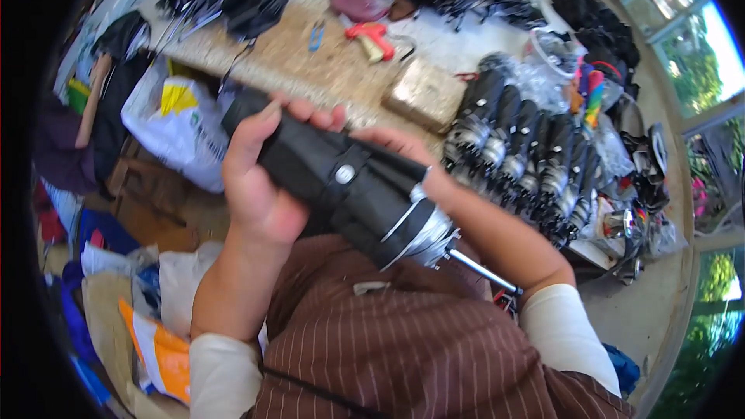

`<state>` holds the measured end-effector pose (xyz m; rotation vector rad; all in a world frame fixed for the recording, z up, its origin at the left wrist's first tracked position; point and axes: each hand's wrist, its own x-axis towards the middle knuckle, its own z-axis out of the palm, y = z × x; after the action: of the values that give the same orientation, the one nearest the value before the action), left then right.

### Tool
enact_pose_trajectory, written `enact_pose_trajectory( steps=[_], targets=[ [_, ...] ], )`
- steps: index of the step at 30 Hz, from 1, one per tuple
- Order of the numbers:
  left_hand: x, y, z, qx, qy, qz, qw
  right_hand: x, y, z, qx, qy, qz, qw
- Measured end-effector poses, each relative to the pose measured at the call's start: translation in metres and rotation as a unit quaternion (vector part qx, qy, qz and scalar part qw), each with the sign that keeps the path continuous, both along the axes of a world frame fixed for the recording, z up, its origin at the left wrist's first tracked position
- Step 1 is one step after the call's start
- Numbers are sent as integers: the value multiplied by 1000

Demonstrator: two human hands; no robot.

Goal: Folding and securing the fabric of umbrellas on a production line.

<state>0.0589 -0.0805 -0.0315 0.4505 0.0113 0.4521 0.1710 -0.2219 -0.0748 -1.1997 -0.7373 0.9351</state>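
One folded black umbrella (310, 164), centre of frame, slanting, its metal shaft (483, 270) protruding lower right. Left hand (262, 190) clamped around its upper-left end; right hand (405, 142) against its far side, closure hidden, cannot tell. Worktop (272, 68), upper frame: brown block (424, 95); row of black umbrellas (524, 126), right.

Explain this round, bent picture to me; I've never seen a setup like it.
No machine here: these are a person's bare hands, seen from above by a wide fisheye camera worn on the head, so straight edges bend. The left hand grips a folded black fabric umbrella with a silver end; the right hand is behind it, partly hidden. On the pale, worn tabletop lie a red-and-cream pistol-shaped tool, a tan rectangular block and a row of folded black umbrellas with silver ends.
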Motion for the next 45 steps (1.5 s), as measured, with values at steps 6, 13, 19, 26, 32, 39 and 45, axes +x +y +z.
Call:
enact_pose_trajectory(
  steps=[6,13,19,26,32,39,45],
  targets=[
    [5,-2,-11,-6,24,-45,999,7,7,10,-91,103,-10,990],
    [6,1,-33,117,151,29,981,9,9,-16,36,179,-119,976],
    [15,3,-59,159,246,113,949,-8,-2,-18,19,37,-139,989],
    [21,-3,-72,117,270,160,942,-21,-5,-24,-80,-216,-121,965],
    [16,-7,-75,103,302,175,932,-41,-9,-21,-42,-592,-114,797],
    [13,-7,-80,123,392,192,891,-67,5,-25,-92,-817,-78,564],
    [22,11,-85,147,372,162,902,-51,10,-22,-154,-727,-7,669]
  ],
)
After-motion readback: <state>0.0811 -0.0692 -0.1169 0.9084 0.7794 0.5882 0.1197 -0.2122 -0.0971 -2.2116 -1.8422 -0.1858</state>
